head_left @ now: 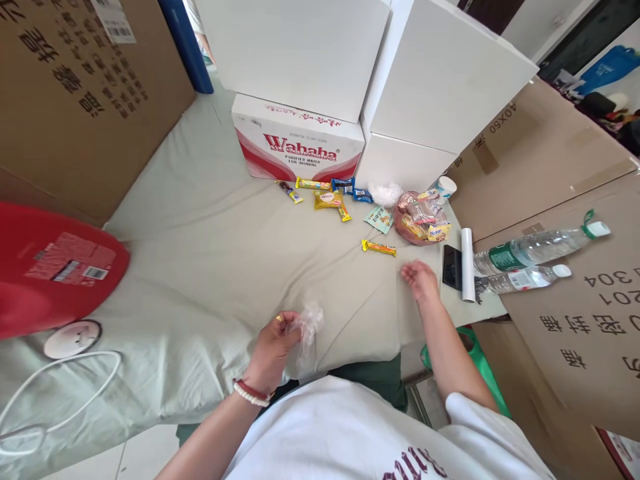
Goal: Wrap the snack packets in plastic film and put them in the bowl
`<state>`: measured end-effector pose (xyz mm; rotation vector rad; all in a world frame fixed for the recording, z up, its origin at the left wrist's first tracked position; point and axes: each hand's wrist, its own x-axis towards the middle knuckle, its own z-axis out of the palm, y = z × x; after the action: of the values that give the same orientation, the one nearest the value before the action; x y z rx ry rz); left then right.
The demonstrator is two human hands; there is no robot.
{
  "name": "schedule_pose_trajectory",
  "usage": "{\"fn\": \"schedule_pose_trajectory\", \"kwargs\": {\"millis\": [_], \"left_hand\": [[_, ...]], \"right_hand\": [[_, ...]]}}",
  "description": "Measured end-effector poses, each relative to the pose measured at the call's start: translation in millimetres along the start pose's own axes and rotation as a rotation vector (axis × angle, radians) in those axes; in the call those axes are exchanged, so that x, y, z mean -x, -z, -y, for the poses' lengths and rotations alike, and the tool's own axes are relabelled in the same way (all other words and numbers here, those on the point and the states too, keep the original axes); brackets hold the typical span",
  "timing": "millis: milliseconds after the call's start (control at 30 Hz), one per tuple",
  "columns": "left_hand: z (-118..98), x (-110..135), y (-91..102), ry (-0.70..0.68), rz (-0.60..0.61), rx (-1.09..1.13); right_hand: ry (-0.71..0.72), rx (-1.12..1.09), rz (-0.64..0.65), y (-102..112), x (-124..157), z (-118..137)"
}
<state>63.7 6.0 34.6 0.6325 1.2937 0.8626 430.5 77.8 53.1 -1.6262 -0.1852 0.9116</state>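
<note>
Pinching a crumpled clear bag (311,319) between thumb and fingers of the left hand (281,335), close to the near edge of the table (210,267). Taking the bag as clock centre, holding the right hand (419,280) between two and three, fingers half curled; cannot tell whether gripping anything, though can see nothing in it. Farther off, can see a yellow bar (379,248) between one and two, alone on the cloth, then a pale green packet (379,219) near one, just beside a bowl (404,232) heaped with wrapped snacks (419,208). At twelve, can make out loose snacks (328,200) in front of a water carton (300,150). Would judge only partway along: bowl already filled, but bar, packet and loose snacks left lying out, and bag seemingly without contents.
</note>
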Motion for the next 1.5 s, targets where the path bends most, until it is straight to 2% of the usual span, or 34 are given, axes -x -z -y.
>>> {"fn": "schedule_pose_trajectory", "kwargs": {"millis": [67,167,267,367,433,533,600,633,700,767,833,900,1000,1100,1167,1267,1367,1433,1500], "left_hand": [[4,4,7.2,-0.030,-0.031,-0.047],[4,10,14.1,-0.068,-0.078,-0.121],[0,15,14.5,-0.098,-0.128,-0.159],[-3,17,10.2,-0.134,-0.131,-0.149],[-3,15,7.0,-0.163,-0.112,-0.132],[-3,12,1.0,-0.202,-0.133,-0.204],[-3,12,-4.6,-0.263,-0.164,-0.312],[-4,13,-7.7,-0.315,-0.168,-0.368],[-5,15,-12.9,-0.433,-0.139,-0.457],[-6,17,-15.3,-0.505,-0.100,-0.475],[-6,17,-13.9,-0.491,-0.106,-0.398],[-5,15,-9.4,-0.432,-0.156,-0.278],[-3,10,-0.7,-0.289,-0.190,-0.018],[-2,8,7.9,-0.143,-0.119,0.310],[-3,9,14.7,-0.095,-0.057,0.396],[-8,12,26.3,-0.138,-0.029,0.253],[-20,17,30.6,-0.418,-0.007,-0.164],[-27,18,25.0,-0.623,0.054,-0.461],[-31,17,14.6,-0.707,0.117,-0.627]], "right_hand": [[0.007,-0.086,-0.147,-1,-41,23],[0.016,-0.157,-0.169,-12,-78,49],[-0.016,-0.191,-0.116,-23,-92,61],[-0.028,-0.183,-0.029,-31,-90,56],[-0.018,-0.166,0.031,-38,-72,40],[-0.037,-0.082,0.248,-46,-6,1],[-0.099,0.087,0.657,-49,53,-30],[-0.133,0.166,0.801,-51,81,-44],[-0.133,0.269,0.970,-56,125,-67],[-0.078,0.312,0.974,-63,147,-78],[-0.057,0.295,0.883,-66,148,-79],[-0.107,0.243,0.797,-65,139,-73],[-0.173,0.190,0.745,-58,127,-66],[-0.155,0.152,0.723,-53,127,-66],[-0.130,0.113,0.729,-50,131,-69],[-0.091,0.112,0.760,-49,135,-73],[-0.033,0.175,0.787,-49,139,-72],[0.018,0.225,0.813,-52,141,-70],[0.061,0.284,0.860,-54,144,-67]]}}
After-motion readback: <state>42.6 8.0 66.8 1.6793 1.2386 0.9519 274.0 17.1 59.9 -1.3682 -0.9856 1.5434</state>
